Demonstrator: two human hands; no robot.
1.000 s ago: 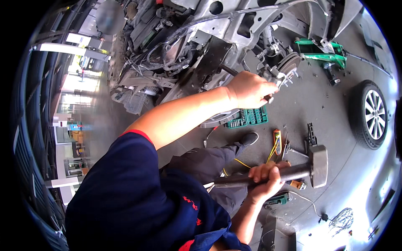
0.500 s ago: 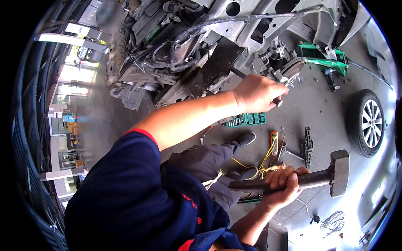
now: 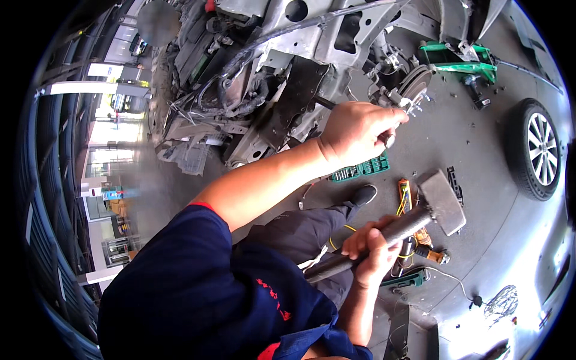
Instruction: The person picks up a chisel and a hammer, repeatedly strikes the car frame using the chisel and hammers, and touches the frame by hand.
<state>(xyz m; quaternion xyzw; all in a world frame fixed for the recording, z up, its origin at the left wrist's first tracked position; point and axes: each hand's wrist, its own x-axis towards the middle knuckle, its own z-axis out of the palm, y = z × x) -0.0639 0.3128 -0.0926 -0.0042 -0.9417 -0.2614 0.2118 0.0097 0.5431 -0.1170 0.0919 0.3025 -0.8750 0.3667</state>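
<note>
Left hand [image 3: 360,133]: fingers wrapped round a dark metal bar [image 3: 325,104], its butt [image 3: 390,141] poking just past the fist. Far end runs in by the dark panel [image 3: 303,81] on the stripped car body [image 3: 312,45]; can't tell if the tip is seated. Right hand [image 3: 375,247]: fingers closed round the handle of a sledgehammer [image 3: 414,221], head [image 3: 443,203] raised and apart from the butt.

Reads to me as a strike-the-bar setup. Doing it well:
- Seat the tip firmly before any swing; a loose tip will likely skate.
- Slide the left fist down the bar. Knuckles sit too near the struck end, and both hands are bare.
- Line hammer travel up with the bar's axis, face square to the butt.
- Light taps first. Mid-handle grip suits control; shift toward the handle end for power.
- Brake disc [image 3: 418,84] sits just beyond the fist, so a glancing miss could catch it.
- Shoe [image 3: 365,195] is below: plant feet out of the drop line.
</note>
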